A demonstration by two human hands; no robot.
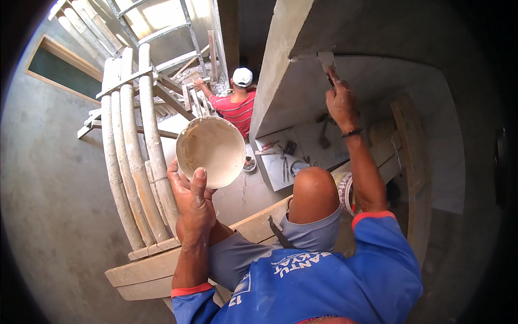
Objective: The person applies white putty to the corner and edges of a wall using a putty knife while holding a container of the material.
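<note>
My left hand (194,194) holds a round tub (211,152) by its side, thumb near the rim. Pale filler coats the tub's inside. In my right hand (342,101) is a putty knife (326,60), its index finger stretched along the tool. The blade lies against the line where the concrete wall (364,32) meets a smoother, lighter surface (388,77). A streak of pale filler (303,58) runs to the left of the blade, towards the corner edge.
Wooden planks (259,220) lie beneath me, with bamboo poles (133,162) at the left. Beyond, a person in a red striped shirt (234,109) crouches below. Pliers (285,168) and other tools lie on a tiled surface (275,178). A printed bucket (344,190) stands beside my knee.
</note>
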